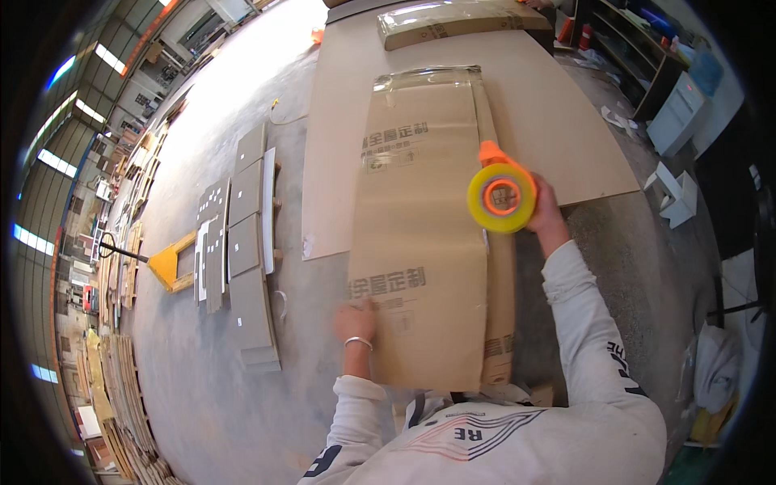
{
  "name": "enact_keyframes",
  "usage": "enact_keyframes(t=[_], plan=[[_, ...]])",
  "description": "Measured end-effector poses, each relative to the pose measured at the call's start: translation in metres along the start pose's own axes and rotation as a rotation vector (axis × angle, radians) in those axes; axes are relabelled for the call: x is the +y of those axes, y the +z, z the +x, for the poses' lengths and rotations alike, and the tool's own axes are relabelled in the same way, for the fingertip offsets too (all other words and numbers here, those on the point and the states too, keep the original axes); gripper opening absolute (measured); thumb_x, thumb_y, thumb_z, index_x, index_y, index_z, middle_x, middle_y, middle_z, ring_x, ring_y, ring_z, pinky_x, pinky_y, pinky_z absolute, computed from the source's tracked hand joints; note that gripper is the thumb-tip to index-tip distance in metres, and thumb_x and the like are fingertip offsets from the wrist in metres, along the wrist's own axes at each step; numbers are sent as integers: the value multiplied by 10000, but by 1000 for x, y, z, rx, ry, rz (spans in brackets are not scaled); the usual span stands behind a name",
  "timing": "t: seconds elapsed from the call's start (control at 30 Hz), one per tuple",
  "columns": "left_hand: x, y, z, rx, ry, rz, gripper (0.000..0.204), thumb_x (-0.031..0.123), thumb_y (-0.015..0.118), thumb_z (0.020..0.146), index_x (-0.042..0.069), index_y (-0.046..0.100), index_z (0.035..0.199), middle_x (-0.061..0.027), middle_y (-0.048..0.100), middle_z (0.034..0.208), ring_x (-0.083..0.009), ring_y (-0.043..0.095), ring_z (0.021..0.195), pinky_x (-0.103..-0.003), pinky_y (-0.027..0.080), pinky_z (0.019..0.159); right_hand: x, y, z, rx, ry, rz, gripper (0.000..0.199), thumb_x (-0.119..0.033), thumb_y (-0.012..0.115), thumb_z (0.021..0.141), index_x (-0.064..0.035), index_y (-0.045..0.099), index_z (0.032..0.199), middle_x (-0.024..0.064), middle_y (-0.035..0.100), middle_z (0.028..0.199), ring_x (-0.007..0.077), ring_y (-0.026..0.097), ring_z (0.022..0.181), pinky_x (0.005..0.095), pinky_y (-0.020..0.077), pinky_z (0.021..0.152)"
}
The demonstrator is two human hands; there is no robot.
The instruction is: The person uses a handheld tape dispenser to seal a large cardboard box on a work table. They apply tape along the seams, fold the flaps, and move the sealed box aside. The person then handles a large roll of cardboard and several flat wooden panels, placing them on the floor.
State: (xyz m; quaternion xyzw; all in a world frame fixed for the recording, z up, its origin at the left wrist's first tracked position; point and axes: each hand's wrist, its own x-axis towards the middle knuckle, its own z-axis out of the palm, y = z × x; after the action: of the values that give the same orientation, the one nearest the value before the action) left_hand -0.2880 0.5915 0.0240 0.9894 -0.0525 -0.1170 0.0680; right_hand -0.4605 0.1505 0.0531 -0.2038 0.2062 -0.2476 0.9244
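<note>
A long flat cardboard package (420, 234) lies in front of me, its far end resting on a large brown board (550, 121) and wrapped in clear tape. My left hand (356, 322) presses flat on the package's near left edge; a bracelet is on that wrist. My right hand (543, 212) holds an orange tape dispenser with a yellow roll (501, 196) over the package's right edge, about halfway along it.
A second taped cardboard package (453, 23) lies at the board's far end. Grey panels (246, 242) are laid out on the concrete floor to the left, beside a yellow pallet jack (166, 263). Shelving (638, 40) and a white cabinet (679, 113) stand at the right.
</note>
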Motion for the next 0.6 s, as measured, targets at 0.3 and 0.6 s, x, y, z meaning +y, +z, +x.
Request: enact_keyframes(t=[0.3,0.6], plan=[[-22,-2,-17,-550,226,-715,749,587,727,862,-41,607,1251,-140,705,1135,-218,679,999,-353,540,879,162,29,56,80,194,-19,315,-342,594,972,-57,676,1077,161,704,988,325,688,826,452,576,768],[-58,39,15,-778,357,-1007,656,488,737,899,-7,608,1311,-90,688,1193,-179,656,1030,-354,543,887,102,13,-7,311,-604,-1710,569,-360,616,909,-105,539,1413,179,531,1449,383,466,1333,468,400,1103]])
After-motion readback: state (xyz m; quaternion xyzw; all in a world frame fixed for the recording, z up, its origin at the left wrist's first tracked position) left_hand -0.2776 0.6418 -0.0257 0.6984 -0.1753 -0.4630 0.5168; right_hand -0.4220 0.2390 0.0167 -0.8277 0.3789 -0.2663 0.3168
